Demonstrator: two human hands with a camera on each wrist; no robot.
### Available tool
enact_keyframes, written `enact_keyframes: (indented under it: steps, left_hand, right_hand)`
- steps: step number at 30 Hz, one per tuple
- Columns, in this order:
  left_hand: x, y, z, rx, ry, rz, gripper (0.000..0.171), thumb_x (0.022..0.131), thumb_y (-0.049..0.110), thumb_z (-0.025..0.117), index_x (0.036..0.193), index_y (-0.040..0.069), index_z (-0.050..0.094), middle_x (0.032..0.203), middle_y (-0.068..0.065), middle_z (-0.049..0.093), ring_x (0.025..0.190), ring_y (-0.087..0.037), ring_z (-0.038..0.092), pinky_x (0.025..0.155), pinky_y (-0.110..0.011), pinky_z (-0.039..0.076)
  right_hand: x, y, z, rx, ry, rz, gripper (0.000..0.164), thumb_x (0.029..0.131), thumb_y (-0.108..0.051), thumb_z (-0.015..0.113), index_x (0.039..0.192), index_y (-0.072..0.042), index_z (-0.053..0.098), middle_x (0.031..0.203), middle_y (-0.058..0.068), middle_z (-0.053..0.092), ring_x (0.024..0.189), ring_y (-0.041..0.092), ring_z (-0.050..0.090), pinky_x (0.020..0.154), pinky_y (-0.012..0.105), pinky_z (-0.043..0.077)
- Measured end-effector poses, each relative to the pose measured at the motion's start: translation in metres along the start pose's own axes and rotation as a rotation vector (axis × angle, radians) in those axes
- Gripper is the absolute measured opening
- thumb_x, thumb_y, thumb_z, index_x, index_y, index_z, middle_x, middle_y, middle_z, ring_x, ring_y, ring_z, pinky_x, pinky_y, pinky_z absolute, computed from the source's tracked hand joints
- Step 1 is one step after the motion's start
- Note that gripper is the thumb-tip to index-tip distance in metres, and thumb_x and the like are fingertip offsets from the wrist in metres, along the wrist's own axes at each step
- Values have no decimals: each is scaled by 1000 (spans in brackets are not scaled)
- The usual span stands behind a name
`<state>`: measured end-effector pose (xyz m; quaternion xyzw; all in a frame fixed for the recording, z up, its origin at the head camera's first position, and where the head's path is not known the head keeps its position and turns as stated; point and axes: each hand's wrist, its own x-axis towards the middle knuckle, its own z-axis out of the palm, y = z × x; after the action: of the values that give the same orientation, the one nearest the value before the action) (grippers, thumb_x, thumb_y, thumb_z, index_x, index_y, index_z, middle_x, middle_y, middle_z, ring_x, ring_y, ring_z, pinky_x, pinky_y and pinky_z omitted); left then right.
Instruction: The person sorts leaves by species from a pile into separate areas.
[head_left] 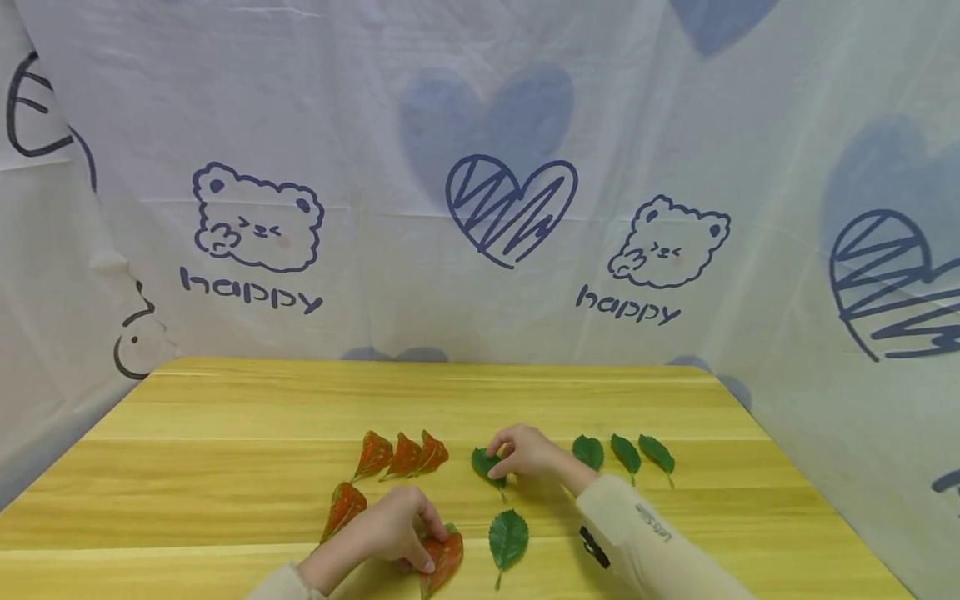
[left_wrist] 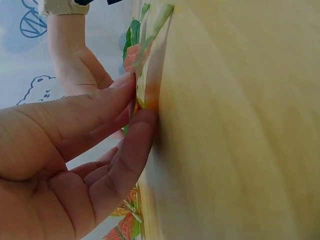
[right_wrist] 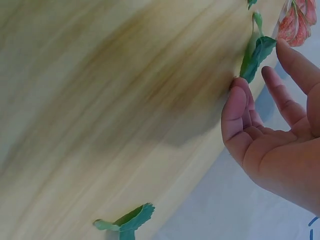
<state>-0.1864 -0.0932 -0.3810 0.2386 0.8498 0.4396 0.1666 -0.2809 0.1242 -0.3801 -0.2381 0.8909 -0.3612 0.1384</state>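
My left hand [head_left: 401, 525] pinches a red leaf [head_left: 447, 557] between thumb and forefinger, low at the table's front. In the left wrist view, the fingers [left_wrist: 132, 150] hide most of that leaf. My right hand [head_left: 528, 454] holds a green leaf [head_left: 480, 461] on the table, its thumb and forefinger at opposite edges. The right wrist view shows this leaf [right_wrist: 257, 57] between the fingertips, with another finger standing free. One more green leaf [head_left: 508, 540] lies between the hands, nearer the front edge.
Three red leaves [head_left: 405, 455] lie in a row left of centre, and another red leaf [head_left: 345, 505] sits by the left wrist. To the right, three green leaves [head_left: 625, 452] form a row on the wooden table [head_left: 247, 408]. A printed cloth [head_left: 390, 275] hangs behind.
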Motion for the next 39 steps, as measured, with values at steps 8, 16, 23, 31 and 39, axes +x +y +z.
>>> enact_keyframes:
  steps: [8, 16, 23, 31, 39]
  left_hand:
    - [1, 1, 0, 13, -4, -36, 22, 60, -9, 76, 79, 0, 69, 91, -14, 62, 46, -12, 55, 44, -27, 49]
    - [1, 2, 0, 7, -4, -27, 22, 60, -10, 75, 79, -1, 69, 92, -15, 61, 47, -13, 54, 44, -29, 49]
    - [1, 2, 0, 7, -10, -8, 23, 60, -10, 75, 80, -2, 68, 92, -17, 61, 50, -15, 55, 44, -28, 50]
    - [1, 2, -1, 8, -12, -9, 24, 59, -11, 75, 80, -2, 68, 90, -15, 63, 52, -15, 55, 45, -28, 50]
    - [1, 0, 0, 15, -7, -2, 23, 59, -10, 75, 80, -2, 68, 91, -16, 63, 48, -15, 55, 44, -28, 49]
  right_hand:
    - [3, -4, 4, -78, 6, 18, 25, 70, -2, 75, 92, -2, 62, 85, 8, 56, 78, 17, 48, 59, 26, 42]
    - [2, -4, 7, -95, 16, 42, 26, 68, 2, 75, 89, -3, 60, 83, 7, 52, 76, 18, 45, 58, 27, 41]
    - [1, -2, 4, -62, 39, 26, 16, 70, 5, 72, 81, -2, 63, 62, 2, 48, 55, 11, 40, 48, 21, 37]
    - [-7, -1, -6, 87, 68, 84, 10, 73, 5, 68, 82, 1, 65, 58, 0, 44, 51, 10, 41, 52, 28, 48]
    - [-24, 6, -15, 152, 39, 30, 11, 75, 5, 67, 85, 6, 64, 51, -2, 40, 43, 8, 36, 46, 24, 39]
